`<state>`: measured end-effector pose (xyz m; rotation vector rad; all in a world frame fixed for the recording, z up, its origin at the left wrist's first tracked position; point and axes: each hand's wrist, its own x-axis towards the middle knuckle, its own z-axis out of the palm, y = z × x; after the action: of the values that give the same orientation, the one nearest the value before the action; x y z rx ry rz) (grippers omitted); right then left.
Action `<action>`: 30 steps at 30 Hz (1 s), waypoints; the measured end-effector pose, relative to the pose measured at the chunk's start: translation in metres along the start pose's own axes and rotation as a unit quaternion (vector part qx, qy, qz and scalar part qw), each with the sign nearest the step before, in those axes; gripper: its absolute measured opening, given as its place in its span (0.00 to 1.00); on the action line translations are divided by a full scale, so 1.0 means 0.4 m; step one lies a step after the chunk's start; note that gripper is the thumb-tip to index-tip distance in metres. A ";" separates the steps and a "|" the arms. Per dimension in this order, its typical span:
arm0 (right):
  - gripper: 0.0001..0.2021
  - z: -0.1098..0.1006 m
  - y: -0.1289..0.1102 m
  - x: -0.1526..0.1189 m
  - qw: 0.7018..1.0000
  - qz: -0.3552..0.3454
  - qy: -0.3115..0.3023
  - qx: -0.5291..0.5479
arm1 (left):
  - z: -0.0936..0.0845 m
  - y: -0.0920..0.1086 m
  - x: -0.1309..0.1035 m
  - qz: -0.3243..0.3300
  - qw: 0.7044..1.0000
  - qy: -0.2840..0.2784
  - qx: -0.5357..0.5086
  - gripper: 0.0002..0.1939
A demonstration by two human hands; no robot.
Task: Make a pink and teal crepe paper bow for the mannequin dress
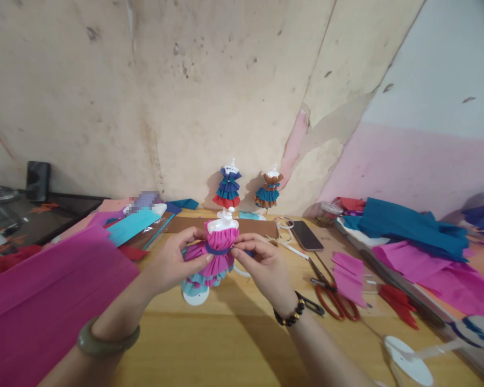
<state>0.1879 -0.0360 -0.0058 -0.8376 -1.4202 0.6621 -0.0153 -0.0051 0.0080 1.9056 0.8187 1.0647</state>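
Observation:
A miniature white mannequin [222,221] stands tilted on the table in front of me, dressed in a pleated pink crepe-paper dress [222,237] with light blue ruffles at the hem. Around its waist runs a dark blue strip [218,250]. My left hand [170,263] is closed on the mannequin's left side, thumb pressing the skirt. At the other side of the waist, my right hand [267,269] pinches the end of the blue strip between thumb and fingers. The mannequin's round white base [196,297] shows at the lower left of the skirt.
Two dressed mannequins, one blue and red [228,188], one brown and teal [268,192], stand by the wall. To the right are a phone [307,236], orange-handled scissors [339,303] and pink paper [349,277]. A large magenta sheet [56,301] covers the left side.

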 end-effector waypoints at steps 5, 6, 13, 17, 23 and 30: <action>0.03 -0.001 0.000 0.003 1.000 0.005 -0.003 -0.005 | -0.001 0.005 -0.003 0.001 1.000 -0.019 -0.011 0.18; 0.03 -0.001 0.000 0.003 1.000 0.007 -0.004 -0.004 | -0.001 0.005 -0.003 0.001 1.000 -0.021 -0.013 0.18; 0.04 0.000 -0.007 0.005 0.999 0.019 -0.032 -0.011 | 0.001 0.004 -0.004 -0.002 0.997 -0.052 -0.057 0.19; 0.05 0.006 -0.017 0.009 0.999 0.012 -0.047 -0.014 | 0.003 0.013 -0.004 -0.014 0.993 -0.054 -0.106 0.20; 0.05 0.014 -0.007 0.005 0.998 0.061 -0.030 0.017 | 0.002 0.015 -0.001 -0.037 0.990 -0.060 -0.119 0.21; 0.09 0.018 0.012 0.001 0.998 0.055 -0.020 0.021 | -0.005 0.017 0.005 0.038 0.999 -0.008 0.015 0.16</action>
<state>0.1813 -0.0319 -0.0098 -0.8783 -1.3978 0.7940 -0.0151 -0.0060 0.0151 1.9821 0.7611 1.0870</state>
